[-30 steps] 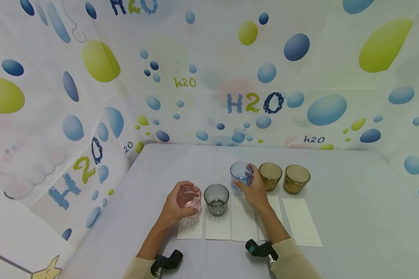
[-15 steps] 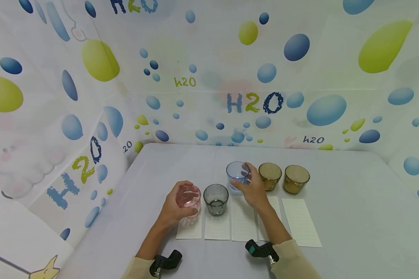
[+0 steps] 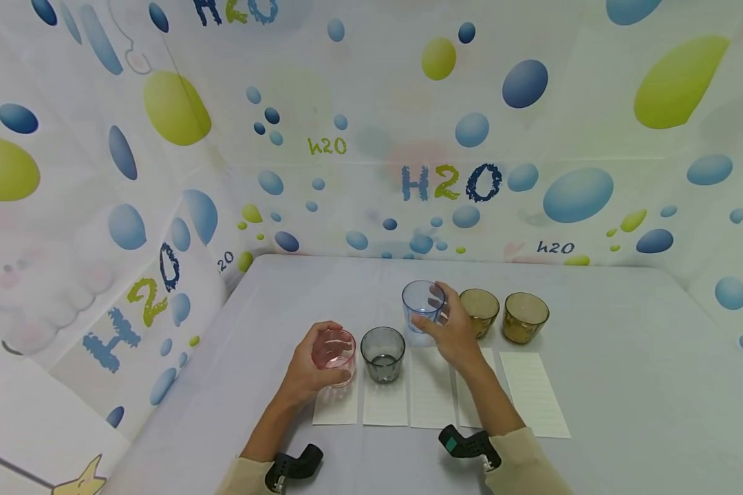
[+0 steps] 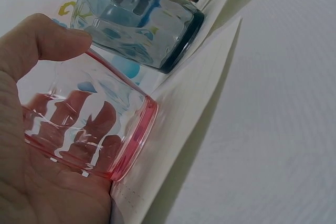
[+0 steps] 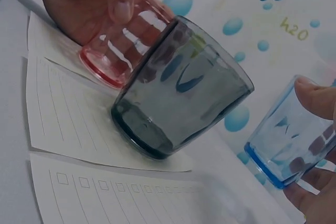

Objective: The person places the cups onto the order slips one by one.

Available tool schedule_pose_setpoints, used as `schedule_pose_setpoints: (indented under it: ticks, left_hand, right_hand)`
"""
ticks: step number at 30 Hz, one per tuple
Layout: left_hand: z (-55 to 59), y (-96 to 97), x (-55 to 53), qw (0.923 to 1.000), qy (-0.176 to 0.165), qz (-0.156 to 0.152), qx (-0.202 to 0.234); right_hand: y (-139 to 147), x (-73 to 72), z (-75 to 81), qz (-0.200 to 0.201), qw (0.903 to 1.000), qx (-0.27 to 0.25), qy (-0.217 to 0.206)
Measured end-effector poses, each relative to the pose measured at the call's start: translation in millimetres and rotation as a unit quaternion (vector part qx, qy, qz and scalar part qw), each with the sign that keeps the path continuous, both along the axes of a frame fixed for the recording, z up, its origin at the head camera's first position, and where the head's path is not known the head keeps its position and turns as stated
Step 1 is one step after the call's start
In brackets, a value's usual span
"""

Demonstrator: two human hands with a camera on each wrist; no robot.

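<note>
Blue glass (image 3: 418, 309): located just right of centre in the frame, beyond the paper cards; clear, faceted, pale blue with a darker blue base, mouth up. The right hand (image 3: 457, 337) grips it from its right side, thumb in front. Contact between its base and the counter cannot be confirmed.

Pink glass (image 3: 333, 352): lower centre-left, at the upper end of the leftmost card; transparent, with a deeper pink base. The left hand (image 3: 306, 368) has thumb and fingers wrapped round it.

Adjacent: a grey glass (image 3: 384, 350) upright on the second card, and two amber glasses (image 3: 481, 313) side by side, right of the blue one.

Surface: white-covered counter (image 3: 625, 357) bearing a row of five cream, lined paper cards (image 3: 386, 405).

Room: white wall covering (image 3: 371, 89) printed with blue and green drops and "H2O" lettering.
</note>
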State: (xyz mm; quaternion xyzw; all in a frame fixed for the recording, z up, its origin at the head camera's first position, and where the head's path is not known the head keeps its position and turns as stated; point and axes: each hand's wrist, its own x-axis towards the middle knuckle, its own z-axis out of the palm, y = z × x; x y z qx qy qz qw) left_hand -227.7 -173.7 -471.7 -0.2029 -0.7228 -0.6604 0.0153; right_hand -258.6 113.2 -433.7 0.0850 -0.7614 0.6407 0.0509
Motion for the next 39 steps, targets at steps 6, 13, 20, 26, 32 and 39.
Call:
schedule_pose_setpoints:
  ticks: [6,13,20,26,32,39]
  left_hand:
    - [0.5,-0.1,0.3,1.0000,0.000,0.001,-0.002]
    - [0.9,-0.2,0.0,1.0000,-0.002,-0.001,-0.009]
    - [1.0,-0.2,0.4,1.0000,-0.004,0.002,-0.008]
    - [1.2,0.0,-0.4,1.0000,-0.004,0.001,-0.007]
    - [1.5,0.1,-0.4,1.0000,-0.004,0.000,-0.006]
    - [-1.2,-0.2,-1.5,1.0000,0.003,-0.005,-0.001]
  right_hand:
    - [2.3,3.8,8.1,0.011,0.9998,-0.017,0.005]
    - [9.2,7.0,9.0,0.017,0.9997,-0.016,-0.002]
    - [16.0,8.4,8.0,0.017,0.9996,-0.022,0.005]
    - [22.3,11.0,12.8,0.039,0.9991,-0.013,0.012]
    - [31.5,11.8,14.2,0.057,0.9981,-0.019,0.012]
    - [41.5,11.9,11.4,0.098,0.9942,-0.039,0.024]
